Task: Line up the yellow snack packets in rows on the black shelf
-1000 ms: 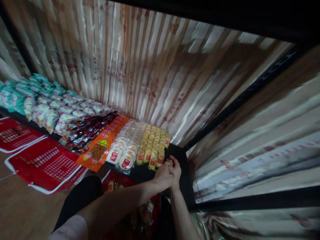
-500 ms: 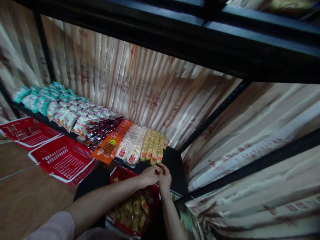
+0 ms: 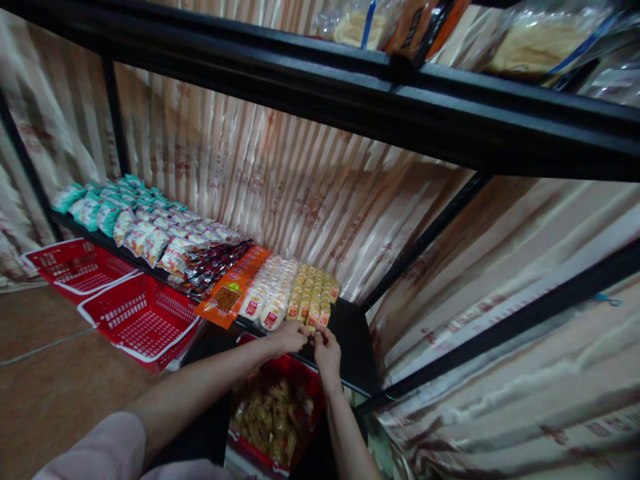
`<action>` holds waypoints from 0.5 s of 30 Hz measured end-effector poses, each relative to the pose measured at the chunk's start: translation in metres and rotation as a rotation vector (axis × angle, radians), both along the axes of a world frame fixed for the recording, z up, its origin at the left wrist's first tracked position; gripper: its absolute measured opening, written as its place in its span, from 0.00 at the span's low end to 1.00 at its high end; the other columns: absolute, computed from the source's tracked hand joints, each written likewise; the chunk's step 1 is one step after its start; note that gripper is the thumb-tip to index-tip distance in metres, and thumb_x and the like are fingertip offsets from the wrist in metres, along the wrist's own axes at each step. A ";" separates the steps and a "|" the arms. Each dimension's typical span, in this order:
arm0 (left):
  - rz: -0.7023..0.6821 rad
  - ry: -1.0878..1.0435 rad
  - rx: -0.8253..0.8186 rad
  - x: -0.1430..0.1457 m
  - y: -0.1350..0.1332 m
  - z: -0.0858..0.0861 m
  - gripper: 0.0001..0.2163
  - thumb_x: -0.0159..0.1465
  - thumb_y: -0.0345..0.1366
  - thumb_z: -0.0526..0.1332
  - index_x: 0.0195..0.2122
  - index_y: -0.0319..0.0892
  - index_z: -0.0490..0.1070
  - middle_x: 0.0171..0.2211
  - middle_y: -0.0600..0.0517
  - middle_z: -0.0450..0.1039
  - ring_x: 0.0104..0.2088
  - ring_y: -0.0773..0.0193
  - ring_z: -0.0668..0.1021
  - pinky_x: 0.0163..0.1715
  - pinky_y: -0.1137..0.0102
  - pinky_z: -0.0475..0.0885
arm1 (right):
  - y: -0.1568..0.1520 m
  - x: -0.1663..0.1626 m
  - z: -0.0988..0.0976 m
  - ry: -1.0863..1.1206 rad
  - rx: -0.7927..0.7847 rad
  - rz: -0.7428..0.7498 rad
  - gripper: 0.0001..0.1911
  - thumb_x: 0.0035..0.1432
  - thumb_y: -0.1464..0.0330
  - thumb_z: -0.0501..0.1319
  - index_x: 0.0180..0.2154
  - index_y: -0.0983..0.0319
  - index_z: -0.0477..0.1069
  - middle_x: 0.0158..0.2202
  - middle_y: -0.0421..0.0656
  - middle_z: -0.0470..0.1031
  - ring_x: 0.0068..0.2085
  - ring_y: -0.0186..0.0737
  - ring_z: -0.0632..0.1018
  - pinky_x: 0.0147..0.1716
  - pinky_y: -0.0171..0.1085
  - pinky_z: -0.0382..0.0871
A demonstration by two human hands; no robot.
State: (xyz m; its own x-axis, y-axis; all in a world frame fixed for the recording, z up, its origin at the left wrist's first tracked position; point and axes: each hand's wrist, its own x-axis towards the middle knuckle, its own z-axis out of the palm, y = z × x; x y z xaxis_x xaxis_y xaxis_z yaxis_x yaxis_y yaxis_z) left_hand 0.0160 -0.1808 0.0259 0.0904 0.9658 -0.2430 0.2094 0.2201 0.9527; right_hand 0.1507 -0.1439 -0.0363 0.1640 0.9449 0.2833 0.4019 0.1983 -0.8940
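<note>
Left hand: the left hand (image 3: 293,337) is at the front shelf edge, fingers curled in, tips drawn together just in front of the rows of short yellow wrapped packets with red-and-white labels (image 3: 306,293).
Between fingertips: a small yellow piece shows, too blurred to tell whether it is grasped.
Right hand: the right hand (image 3: 327,352) faces the left, fingers bent, thumb and fingertips near the left fingertips; cannot tell if it grips anything.
Floor, left: brown floor (image 3: 45,340); two red plastic baskets with white rims (image 3: 147,313) beside the shelf.
Lower shelf, left to right: black flat shelf (image 3: 353,333) bearing teal-and-white bags (image 3: 107,203), white printed bags (image 3: 150,240), dark red glossy packs (image 3: 213,263), a flat orange bag with a window of brown sticks (image 3: 233,287), white round packs in clear wrap (image 3: 270,293), then the yellow packets.
Below hands: red basket with loose yellowish wrapped pieces (image 3: 273,413).
Backdrop: pleated beige curtain with reddish print (image 3: 200,127).
Upper shelf: black metal shelf (image 3: 250,60); clear bags of pale flat food (image 3: 543,40) toward its right.
Yellow packets: upright-looking, close-set in several columns running back toward the curtain; labels face front.
</note>
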 end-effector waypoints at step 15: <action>0.256 0.334 0.123 -0.118 0.166 -0.014 0.08 0.58 0.27 0.56 0.37 0.36 0.73 0.38 0.47 0.75 0.40 0.62 0.76 0.40 0.70 0.69 | 0.096 -0.017 0.011 -0.041 -0.087 0.194 0.20 0.52 0.57 0.53 0.40 0.63 0.73 0.32 0.45 0.78 0.29 0.41 0.78 0.32 0.40 0.74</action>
